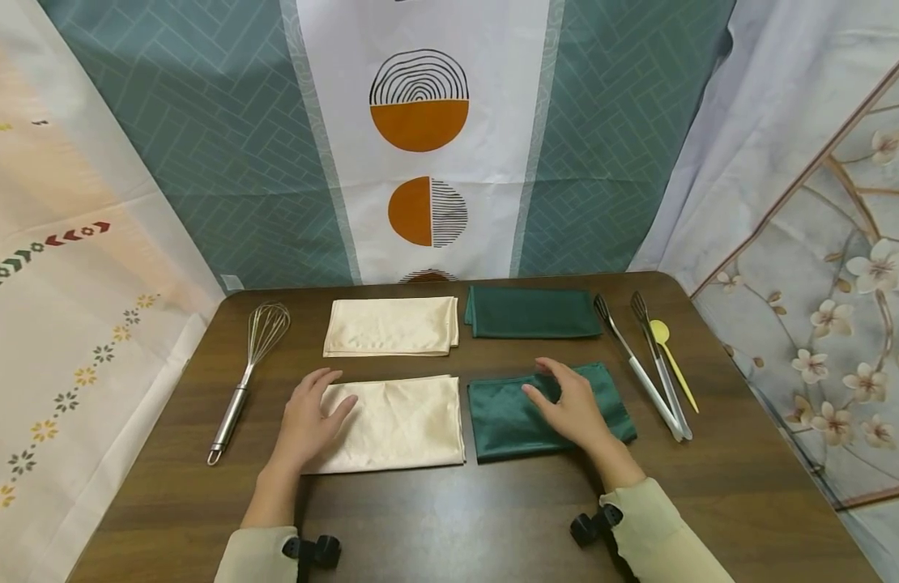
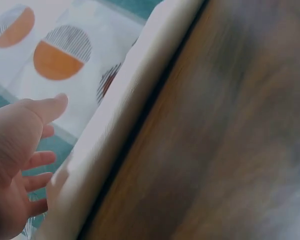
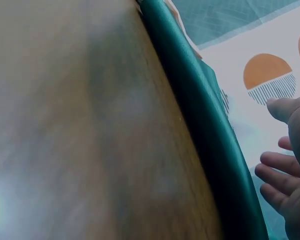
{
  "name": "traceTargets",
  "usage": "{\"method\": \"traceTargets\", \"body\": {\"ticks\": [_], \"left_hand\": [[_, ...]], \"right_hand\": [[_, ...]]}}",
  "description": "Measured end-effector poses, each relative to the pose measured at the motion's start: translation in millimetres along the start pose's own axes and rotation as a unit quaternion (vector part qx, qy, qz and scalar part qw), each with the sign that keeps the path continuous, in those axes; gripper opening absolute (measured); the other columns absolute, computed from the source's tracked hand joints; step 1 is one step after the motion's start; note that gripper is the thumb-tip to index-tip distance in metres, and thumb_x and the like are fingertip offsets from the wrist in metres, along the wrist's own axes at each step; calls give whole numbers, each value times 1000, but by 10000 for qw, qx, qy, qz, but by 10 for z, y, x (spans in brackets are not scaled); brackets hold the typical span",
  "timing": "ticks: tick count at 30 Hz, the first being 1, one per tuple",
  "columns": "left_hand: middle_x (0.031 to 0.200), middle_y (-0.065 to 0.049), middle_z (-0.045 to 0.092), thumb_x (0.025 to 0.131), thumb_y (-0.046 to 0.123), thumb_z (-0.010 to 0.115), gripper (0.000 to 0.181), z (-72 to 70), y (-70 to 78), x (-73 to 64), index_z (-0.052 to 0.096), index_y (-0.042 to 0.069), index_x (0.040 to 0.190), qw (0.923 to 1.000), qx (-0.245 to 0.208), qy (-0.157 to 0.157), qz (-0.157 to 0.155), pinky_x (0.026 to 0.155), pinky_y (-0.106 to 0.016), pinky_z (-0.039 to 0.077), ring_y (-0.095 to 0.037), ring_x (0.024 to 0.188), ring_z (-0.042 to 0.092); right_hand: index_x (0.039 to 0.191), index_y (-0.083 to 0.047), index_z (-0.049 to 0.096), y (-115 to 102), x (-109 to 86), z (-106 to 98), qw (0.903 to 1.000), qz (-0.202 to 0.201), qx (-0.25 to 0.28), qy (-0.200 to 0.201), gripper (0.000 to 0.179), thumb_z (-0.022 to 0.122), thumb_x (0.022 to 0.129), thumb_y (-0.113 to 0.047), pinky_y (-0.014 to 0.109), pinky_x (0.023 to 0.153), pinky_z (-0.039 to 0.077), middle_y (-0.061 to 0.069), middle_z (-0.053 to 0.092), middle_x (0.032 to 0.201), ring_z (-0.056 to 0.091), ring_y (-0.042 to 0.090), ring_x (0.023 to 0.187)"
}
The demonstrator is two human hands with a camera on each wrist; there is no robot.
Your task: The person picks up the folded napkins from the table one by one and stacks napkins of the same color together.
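My left hand (image 1: 308, 421) is over the left side of the near folded cream cloth (image 1: 402, 425), its fingers loosely bent and nothing in its grasp. Over the near folded green cloth (image 1: 504, 421) is my right hand (image 1: 572, 409), thumb apart from the fingers and holding nothing. In the left wrist view the hand (image 2: 15, 165) shows beside the thick edge of the cream cloth (image 2: 125, 100). The right wrist view has the relaxed hand (image 3: 290, 165) next to the rolled green edge (image 3: 205, 120). Behind these lie a second folded cream cloth (image 1: 391, 326) and a second green cloth (image 1: 533, 312).
A metal whisk (image 1: 234, 413) lies at the left of the brown table (image 1: 449, 526). On the right are a white-handled utensil (image 1: 642, 376), a similar dark-headed utensil (image 1: 664, 372) and a yellow spoon (image 1: 675, 368). A patterned hanging cloth (image 1: 238, 162) stands behind the table.
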State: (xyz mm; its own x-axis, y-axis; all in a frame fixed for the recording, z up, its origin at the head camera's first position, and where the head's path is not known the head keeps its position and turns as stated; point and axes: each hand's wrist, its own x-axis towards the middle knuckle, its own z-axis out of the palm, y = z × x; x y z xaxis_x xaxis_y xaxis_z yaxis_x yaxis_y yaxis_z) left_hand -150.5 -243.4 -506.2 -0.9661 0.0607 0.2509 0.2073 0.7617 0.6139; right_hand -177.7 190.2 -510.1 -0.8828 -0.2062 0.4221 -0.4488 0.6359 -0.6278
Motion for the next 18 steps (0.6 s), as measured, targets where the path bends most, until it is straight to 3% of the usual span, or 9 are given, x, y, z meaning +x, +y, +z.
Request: {"method": "traceTargets", "body": {"ticks": [12,18], "left_hand": [[149,-26,43,99,34,68,61,-22,-180,82,50,-1,145,9983,-451,-280,-245,105,-63,38,-44,121,50],[152,-24,42,94,40,73,75,-126,-271,103,42,6,153,9945,-471,-750,-559,106,-66,35,-48,137,40]], "right_hand": [[135,6,57,-95,333,269,9980,40,315,-552,56,77,92,-23,53,95,52,23,67,123,66,37,111],[134,6,58,-144,466,461,9961,-39,374,-792,55,77,92,-24,52,97,51,22,68,122,66,35,112]]}}
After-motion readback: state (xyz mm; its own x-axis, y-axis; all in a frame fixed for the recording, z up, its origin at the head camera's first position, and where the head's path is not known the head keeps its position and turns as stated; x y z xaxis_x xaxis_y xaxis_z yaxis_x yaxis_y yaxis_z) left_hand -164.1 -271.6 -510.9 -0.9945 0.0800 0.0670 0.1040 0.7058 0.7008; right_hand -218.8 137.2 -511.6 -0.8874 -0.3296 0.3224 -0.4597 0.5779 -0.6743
